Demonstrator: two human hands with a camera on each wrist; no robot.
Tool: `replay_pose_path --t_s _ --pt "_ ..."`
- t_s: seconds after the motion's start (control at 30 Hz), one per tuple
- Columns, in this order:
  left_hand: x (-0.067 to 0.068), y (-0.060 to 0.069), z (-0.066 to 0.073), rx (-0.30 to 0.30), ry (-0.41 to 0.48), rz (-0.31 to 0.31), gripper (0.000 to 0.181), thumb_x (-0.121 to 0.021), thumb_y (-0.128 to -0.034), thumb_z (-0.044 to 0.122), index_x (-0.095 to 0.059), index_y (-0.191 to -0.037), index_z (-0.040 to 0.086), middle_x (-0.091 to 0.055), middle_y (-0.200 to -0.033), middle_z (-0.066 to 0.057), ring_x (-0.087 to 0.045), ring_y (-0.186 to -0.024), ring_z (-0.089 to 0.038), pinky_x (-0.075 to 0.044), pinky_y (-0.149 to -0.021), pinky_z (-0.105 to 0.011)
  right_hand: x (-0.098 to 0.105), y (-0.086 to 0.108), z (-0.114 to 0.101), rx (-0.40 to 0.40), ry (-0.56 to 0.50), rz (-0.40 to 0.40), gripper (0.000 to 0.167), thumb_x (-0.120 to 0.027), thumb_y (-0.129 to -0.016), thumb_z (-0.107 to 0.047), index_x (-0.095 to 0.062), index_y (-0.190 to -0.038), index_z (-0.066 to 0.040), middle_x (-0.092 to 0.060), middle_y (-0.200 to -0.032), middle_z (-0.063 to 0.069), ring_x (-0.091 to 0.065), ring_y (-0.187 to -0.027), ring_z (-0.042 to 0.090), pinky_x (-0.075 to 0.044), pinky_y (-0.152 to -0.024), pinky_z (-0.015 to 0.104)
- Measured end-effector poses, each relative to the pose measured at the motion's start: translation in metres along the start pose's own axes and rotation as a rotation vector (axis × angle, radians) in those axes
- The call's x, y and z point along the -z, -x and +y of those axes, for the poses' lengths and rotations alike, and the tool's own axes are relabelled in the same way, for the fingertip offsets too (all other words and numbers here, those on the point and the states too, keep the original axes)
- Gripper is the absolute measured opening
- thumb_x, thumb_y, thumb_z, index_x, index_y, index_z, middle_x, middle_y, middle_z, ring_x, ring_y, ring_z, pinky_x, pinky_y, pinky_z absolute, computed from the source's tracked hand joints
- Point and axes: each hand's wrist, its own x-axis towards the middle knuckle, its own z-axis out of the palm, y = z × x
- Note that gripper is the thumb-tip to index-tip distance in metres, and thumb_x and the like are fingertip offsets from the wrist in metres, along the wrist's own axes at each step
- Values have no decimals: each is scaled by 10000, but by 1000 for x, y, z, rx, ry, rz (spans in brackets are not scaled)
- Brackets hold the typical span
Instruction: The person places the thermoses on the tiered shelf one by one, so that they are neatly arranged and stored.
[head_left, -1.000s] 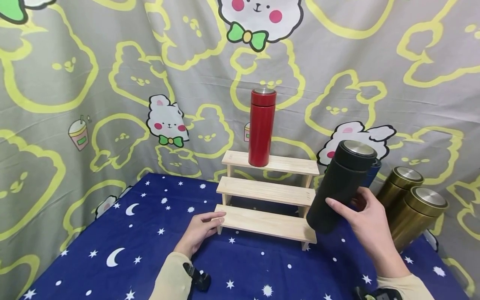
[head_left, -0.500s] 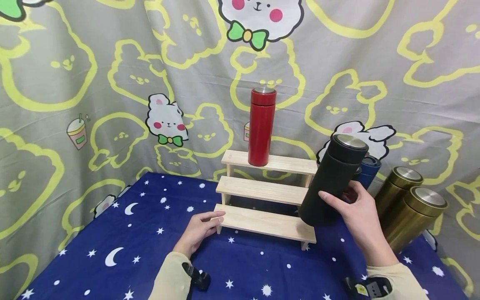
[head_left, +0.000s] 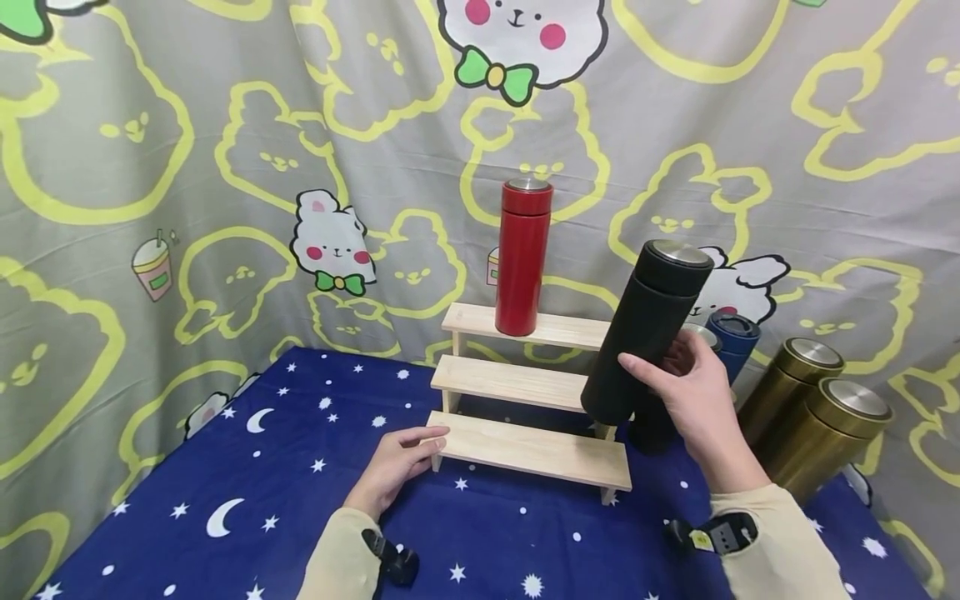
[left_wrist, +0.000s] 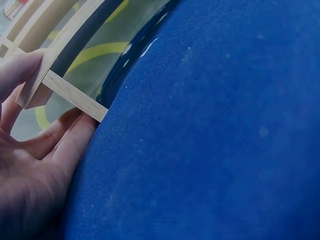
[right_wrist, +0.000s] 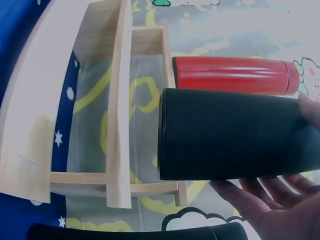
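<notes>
Outside left-wrist view — black bottle (head_left: 649, 323)

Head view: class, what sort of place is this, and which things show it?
Probably a makeshift indoor display or recording corner; the wider room is out of view. Cartoon-print fabric hangs behind, a blue star-and-moon cloth covers the surface, and a stepped wooden rack stands on it.

My head view looks forward and down on the rack (head_left: 517, 383); my left-wrist view sits close by its left end; my right-wrist view, sideways near its right end, shares the red bottle (right_wrist: 232, 75) with my head's.
</notes>
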Motion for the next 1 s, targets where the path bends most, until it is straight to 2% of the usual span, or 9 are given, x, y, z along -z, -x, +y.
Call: replay_pose_path --t_s 0.37,0.63,0.87,1.0 --pt "-1 -1 0 3 10 -9 340 -758 -884 195 -715 -1165 8 -569 -1326 -181 -600 -1106 -248 -496 -933 -425 -2 -21 -8 -7 23 -34 773 -753 -870 -398 -387 -1447 -37 -509 -1308 136 -505 -1181 268 -438 -987 475" --pt "-1 2 -3 10 10 0 342 -762 -881 189 -714 -1164 4 -572 -1322 -179 -602 -1092 -237 -505 -920 -427 -10 -34 -12 -15 -43 -45 756 -755 -874 -368 -379 -1446 -47 -498 -1306 118 -518 -1162 236 -511 -915 334" --pt "0 0 -3 9 13 6 337 -760 -882 181 -713 -1164 2 -571 -1323 -181 -603 -1093 -239 -506 -916 -434 -17 -46 -14 -5 -80 -51 738 -758 -874 -355 -394 -1441 -55 -503 -1289 107 -519 -1133 215 -500 -932 363" --pt "0 -1 -3 7 17 4 334 -758 -884 175 -713 -1164 -1 -573 -1320 -182 -605 -1094 -243 -504 -917 -435 -19 -53 -15 5 -78 -24 755 -764 -867 -364 -389 -1446 -57 -503 -1293 103 -514 -1133 209 -471 -965 383"
